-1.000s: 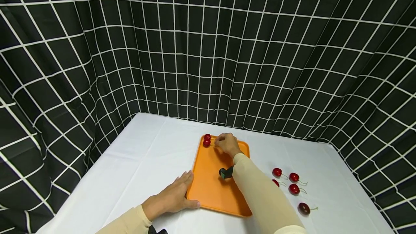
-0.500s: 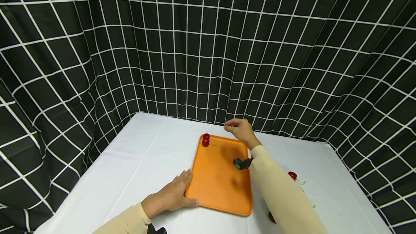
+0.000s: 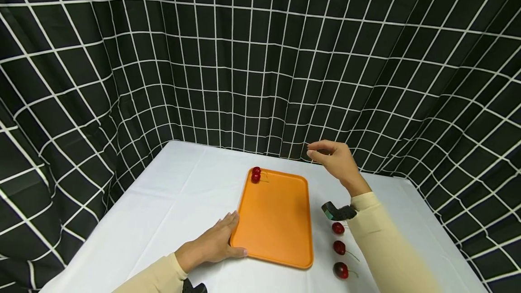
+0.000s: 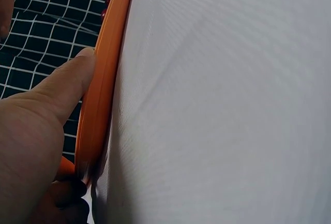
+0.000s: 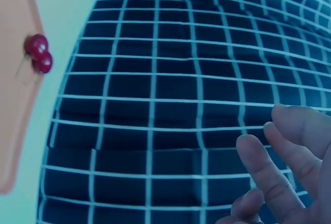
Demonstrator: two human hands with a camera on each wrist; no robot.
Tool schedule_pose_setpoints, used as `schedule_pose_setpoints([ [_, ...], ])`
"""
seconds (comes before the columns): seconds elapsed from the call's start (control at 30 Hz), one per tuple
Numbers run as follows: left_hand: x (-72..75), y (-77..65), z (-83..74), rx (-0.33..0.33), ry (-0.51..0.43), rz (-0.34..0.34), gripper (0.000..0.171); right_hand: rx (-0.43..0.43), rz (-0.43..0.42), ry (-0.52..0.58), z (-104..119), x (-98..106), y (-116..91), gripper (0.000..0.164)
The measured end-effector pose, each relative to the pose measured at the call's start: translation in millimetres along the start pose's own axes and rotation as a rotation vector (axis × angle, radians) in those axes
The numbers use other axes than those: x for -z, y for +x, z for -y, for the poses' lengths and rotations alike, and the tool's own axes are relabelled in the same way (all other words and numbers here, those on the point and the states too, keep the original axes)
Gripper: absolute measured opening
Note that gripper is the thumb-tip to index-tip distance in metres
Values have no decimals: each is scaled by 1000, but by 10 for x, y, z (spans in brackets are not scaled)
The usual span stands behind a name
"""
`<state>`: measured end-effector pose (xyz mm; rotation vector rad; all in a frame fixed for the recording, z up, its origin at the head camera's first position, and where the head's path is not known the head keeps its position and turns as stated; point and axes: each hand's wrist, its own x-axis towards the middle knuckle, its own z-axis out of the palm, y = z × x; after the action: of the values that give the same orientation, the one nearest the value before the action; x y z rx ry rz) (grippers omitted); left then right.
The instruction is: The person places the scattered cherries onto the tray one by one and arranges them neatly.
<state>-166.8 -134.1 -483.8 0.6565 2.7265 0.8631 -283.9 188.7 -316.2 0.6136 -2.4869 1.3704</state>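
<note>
Two red cherries (image 3: 255, 178) with thin stems lie at the far left corner of an orange tray (image 3: 277, 220); in the right wrist view the cherries (image 5: 39, 48) sit by the tray's rim. Against the tray's near left corner rests my left hand (image 3: 213, 241), fingers straight along the side and thumb at the near edge. In the left wrist view a straight digit of the left hand (image 4: 51, 94) touches the orange rim. My right hand (image 3: 335, 159) is raised beyond the tray's right side, holding nothing, its fingers loosely bent and apart.
Right of the tray, several dark red cherries (image 3: 339, 248) with stems lie on the white tablecloth (image 3: 195, 184); the right sleeve (image 3: 386, 243) covers part of that area. Black curtains with a white grid (image 3: 260, 67) enclose the table at the back and sides.
My right hand has left the two cherries in the tray's far corner and moved up and right, off the tray. The left hand stays at the tray's corner.
</note>
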Motion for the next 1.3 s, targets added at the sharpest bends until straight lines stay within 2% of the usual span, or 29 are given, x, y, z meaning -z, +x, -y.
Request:
schedule_pose_setpoints([
  [0.2,22,7,13,-5,-6,-8,105,54,-56,-42,64,320,-258,22],
  [0.43,13,23,28,-12,-7,-10,105,31,-163,-79,35,629,-651,21],
  [0.63,8,33,31,-11,11,-19,106,20,-262,-137,39,773,-979,21],
  [0.77,10,28,36,-10,3,-22,106,-11,-274,-129,-3,775,-1192,20],
  [0.93,9,14,39,-4,-4,-31,105,-56,-235,-86,-173,678,-1396,20],
  [1.13,-19,10,33,-1,-15,-11,106,-227,-163,-97,-361,523,-1690,25],
  [1.3,-26,15,25,4,-17,-14,106,-367,-147,-73,-474,412,-1882,31],
])
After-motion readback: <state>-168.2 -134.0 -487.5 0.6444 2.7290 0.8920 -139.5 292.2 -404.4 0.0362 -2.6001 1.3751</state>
